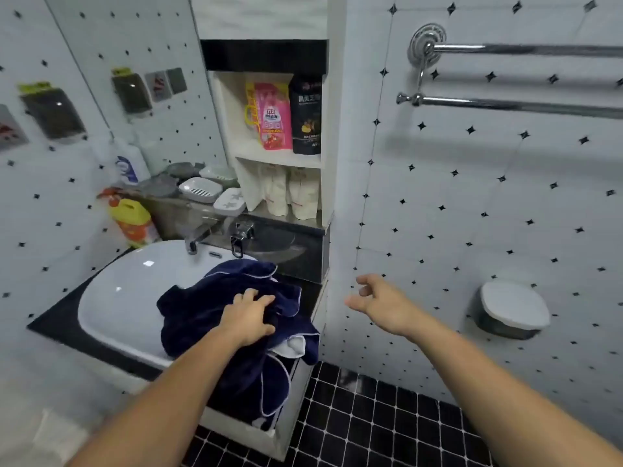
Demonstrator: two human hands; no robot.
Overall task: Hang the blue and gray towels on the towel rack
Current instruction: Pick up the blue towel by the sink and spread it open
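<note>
Dark blue terry towel [236, 318] lies heaped at the surface's right front corner, spilling over its edge; the left hand [247, 316] presses into it, fingers closing to gather it. Right hand [377, 299] hovers empty, fingers loosely spread. Chrome double-bar towel rack [512, 75] hangs bare above right.

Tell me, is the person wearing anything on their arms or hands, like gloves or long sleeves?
No. The left hand and right hand are both bare: no gloves, and no rings show on the fingers. Both forearms are bare right down to the bottom edge of the picture, so no sleeves show. No watch or bracelet shows on either wrist, and there are no visible marks or bandages.
</note>
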